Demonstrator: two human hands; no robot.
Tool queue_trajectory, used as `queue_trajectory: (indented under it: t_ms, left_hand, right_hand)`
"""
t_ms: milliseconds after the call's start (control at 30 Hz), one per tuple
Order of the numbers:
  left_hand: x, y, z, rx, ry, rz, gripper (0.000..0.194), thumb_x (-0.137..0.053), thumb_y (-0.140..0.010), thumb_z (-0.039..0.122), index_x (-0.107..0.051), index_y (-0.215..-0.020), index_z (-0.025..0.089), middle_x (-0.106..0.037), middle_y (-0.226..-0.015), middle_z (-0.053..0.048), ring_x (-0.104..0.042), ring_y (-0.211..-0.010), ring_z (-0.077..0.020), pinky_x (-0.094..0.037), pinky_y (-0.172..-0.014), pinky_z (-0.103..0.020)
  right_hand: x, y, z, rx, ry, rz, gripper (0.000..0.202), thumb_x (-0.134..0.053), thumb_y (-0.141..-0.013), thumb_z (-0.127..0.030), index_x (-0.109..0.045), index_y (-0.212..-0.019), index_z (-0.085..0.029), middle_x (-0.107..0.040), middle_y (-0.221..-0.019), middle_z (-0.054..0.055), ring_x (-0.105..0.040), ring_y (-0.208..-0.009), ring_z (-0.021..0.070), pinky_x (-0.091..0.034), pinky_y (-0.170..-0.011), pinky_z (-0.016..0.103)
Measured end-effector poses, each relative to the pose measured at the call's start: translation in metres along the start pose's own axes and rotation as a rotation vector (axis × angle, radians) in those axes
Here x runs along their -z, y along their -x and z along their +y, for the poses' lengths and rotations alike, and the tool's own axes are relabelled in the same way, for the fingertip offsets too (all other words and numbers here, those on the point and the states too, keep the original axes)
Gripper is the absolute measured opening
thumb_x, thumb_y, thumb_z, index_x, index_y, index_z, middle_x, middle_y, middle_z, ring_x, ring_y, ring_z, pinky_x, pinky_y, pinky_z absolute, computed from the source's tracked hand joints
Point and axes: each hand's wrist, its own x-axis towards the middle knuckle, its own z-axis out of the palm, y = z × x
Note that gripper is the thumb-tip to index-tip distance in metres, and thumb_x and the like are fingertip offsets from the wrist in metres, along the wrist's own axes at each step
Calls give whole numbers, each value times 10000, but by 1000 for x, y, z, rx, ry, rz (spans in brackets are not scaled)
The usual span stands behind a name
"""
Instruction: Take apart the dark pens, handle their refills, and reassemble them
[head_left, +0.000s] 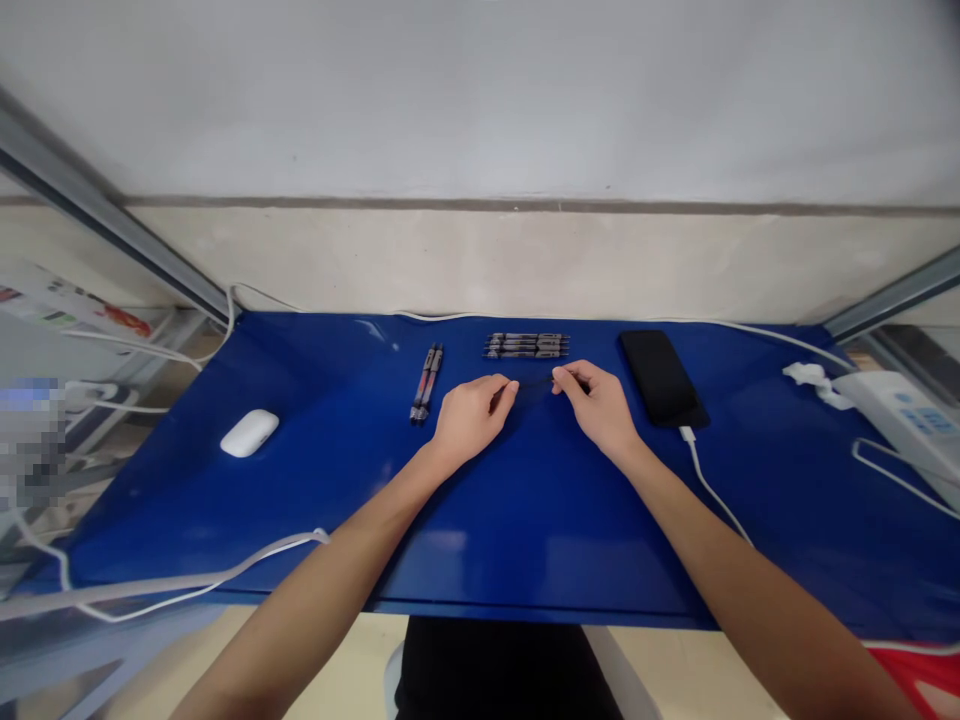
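Both hands hold a thin dark pen [534, 383] level between them, near the middle of the blue table. My left hand [474, 415] pinches its left end, and my right hand [592, 400] has thumb and fingers closed on its right end. Just beyond the hands, several pens [526, 346] lie side by side in a horizontal stack. Two more pens [427, 384] with reddish and dark barrels rest together, slightly slanted, to the left of my left hand.
A black phone [661, 378] with a white cable lies right of my right hand. A white earbud case [250, 433] sits at the left of the blue table [525, 540]. A white power strip [904, 415] is at the right edge. A white cable crosses the front left.
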Motion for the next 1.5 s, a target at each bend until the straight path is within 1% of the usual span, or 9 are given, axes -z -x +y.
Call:
queue_trajectory:
  t_ms: [200, 333, 633, 767, 867, 1067, 1267, 1367, 1500]
  left_hand:
    - [0, -2, -5, 156, 15, 69, 470, -420, -1033, 470, -542, -676, 190, -533, -575, 7, -477, -533, -127, -260, -560, -275]
    - [1, -3, -6, 184, 29, 93, 500, -402, -1034, 489, -412, -625, 201, -428, -524, 24, -394, -488, -120, -211, -541, -287]
    - [3, -3, -3, 147, 86, 20, 489, -328, -1065, 456, -529, -703, 195, -537, -584, 11, -519, -550, -133, -305, -594, -273]
    - [2, -3, -4, 132, 96, 1, 479, -326, -1067, 447, -547, -727, 193, -568, -617, 11, -517, -560, -129, -308, -602, -271]
    - [2, -3, -5, 141, 112, 11, 471, -341, -1062, 452, -516, -709, 194, -533, -602, 16, -496, -555, -126, -293, -592, -272]
    - [3, -6, -5, 192, 159, 112, 482, -339, -1056, 465, -381, -651, 206, -407, -562, 27, -401, -525, -119, -248, -566, -286]
    - [3, -6, -5, 195, 155, 96, 478, -325, -1060, 455, -392, -656, 208, -426, -566, 18, -418, -534, -128, -251, -573, -289]
    - [3, -6, -5, 197, 162, 93, 483, -323, -1059, 464, -402, -657, 208, -430, -565, 17, -421, -534, -129, -251, -574, -291]
    - [3, -6, -5, 203, 168, 97, 483, -324, -1056, 470, -390, -654, 209, -415, -569, 21, -414, -535, -128, -245, -572, -295]
  right_hand:
    - [3, -4, 5, -29, -123, 13, 377, -597, -947, -532, -648, -770, -203, -653, -704, 22, -590, -668, 168, -430, -662, 310]
    - [2, -3, 5, -35, -149, 9, 455, -587, -953, -547, -617, -656, -203, -616, -653, 16, -547, -619, 150, -405, -635, 308]
    - [-1, -1, 2, -25, -154, -86, 402, -631, -924, -543, -671, -712, -204, -635, -642, 10, -557, -607, 149, -413, -620, 296]
    - [1, 3, -4, -46, -139, -122, 515, -556, -954, -591, -664, -636, -201, -567, -534, 2, -530, -539, 143, -408, -590, 300]
    - [1, 2, -4, -35, -117, -123, 510, -566, -952, -579, -643, -614, -204, -539, -522, -7, -503, -520, 135, -396, -573, 298]
    - [0, -1, 1, 4, -160, -161, 304, -670, -910, -491, -698, -780, -217, -644, -693, 4, -564, -632, 146, -416, -613, 288]
    - [2, 4, -9, -48, -102, -159, 536, -534, -974, -567, -573, -584, -202, -493, -527, -16, -461, -513, 121, -359, -553, 293]
    - [1, 2, -5, -37, -116, -151, 417, -610, -941, -530, -640, -679, -206, -541, -585, -18, -461, -526, 118, -357, -549, 289]
    - [-1, -1, 4, -16, -167, -150, 261, -679, -902, -471, -711, -848, -217, -657, -741, 8, -577, -661, 148, -421, -630, 292]
